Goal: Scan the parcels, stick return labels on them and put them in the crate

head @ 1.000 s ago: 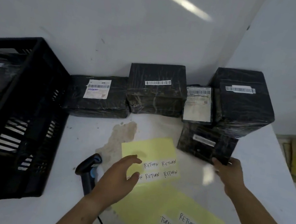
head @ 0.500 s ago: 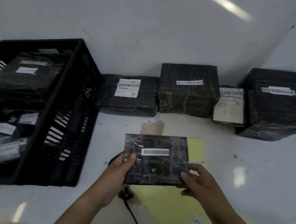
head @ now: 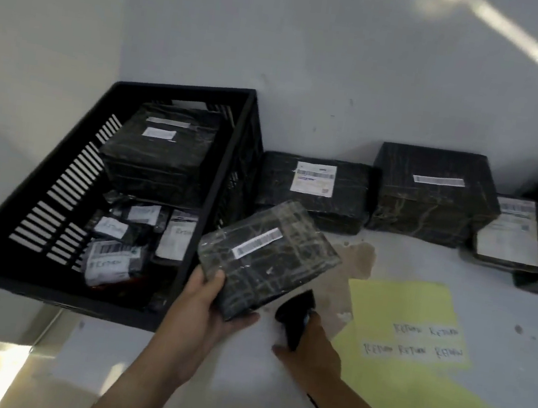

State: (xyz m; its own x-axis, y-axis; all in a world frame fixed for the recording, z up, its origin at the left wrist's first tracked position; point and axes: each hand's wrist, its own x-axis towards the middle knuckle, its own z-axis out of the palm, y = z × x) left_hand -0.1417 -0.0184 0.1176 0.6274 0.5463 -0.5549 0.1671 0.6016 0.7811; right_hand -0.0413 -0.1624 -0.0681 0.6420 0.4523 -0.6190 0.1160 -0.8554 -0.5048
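Hands: left [head: 201,315] grips parcel [head: 267,258] corner; right [head: 310,349] grips scanner [head: 294,313].
Parcel: black, film-wrapped, tilted, white barcode strip on top.

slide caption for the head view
Left hand holds a wrapped parcel while right hand grips the scanner beside the crate.

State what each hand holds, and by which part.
Left hand grips the black parcel at its near corner, thumb on top. Right hand grips the scanner by its handle.
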